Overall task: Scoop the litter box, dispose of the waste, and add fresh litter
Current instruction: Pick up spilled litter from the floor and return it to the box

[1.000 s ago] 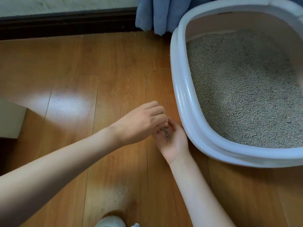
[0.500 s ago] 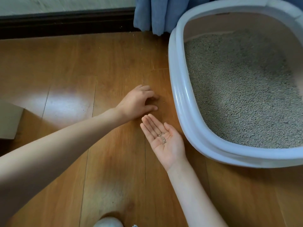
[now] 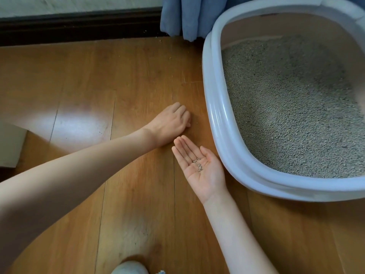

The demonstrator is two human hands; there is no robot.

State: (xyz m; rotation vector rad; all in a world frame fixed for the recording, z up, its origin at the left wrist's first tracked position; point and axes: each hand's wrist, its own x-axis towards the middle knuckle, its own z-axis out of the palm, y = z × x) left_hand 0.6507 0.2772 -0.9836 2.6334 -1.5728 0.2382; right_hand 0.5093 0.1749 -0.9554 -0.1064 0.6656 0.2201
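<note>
The litter box [image 3: 219,119] sits on the wooden floor [image 3: 83,80] at the right, filled with grey litter [image 3: 292,107]; its far right side runs out of frame. The right hand [image 3: 199,165] lies palm up just beside the box's rim, fingers straight, with a few loose granules [image 3: 199,165] on the palm. The left hand [image 3: 171,121], knuckles up, rests on the floor just ahead of it; its fingertips curl under and are hidden, so whether they pinch anything cannot be told. Blue fabric [image 3: 185,16] hangs at the back.
</note>
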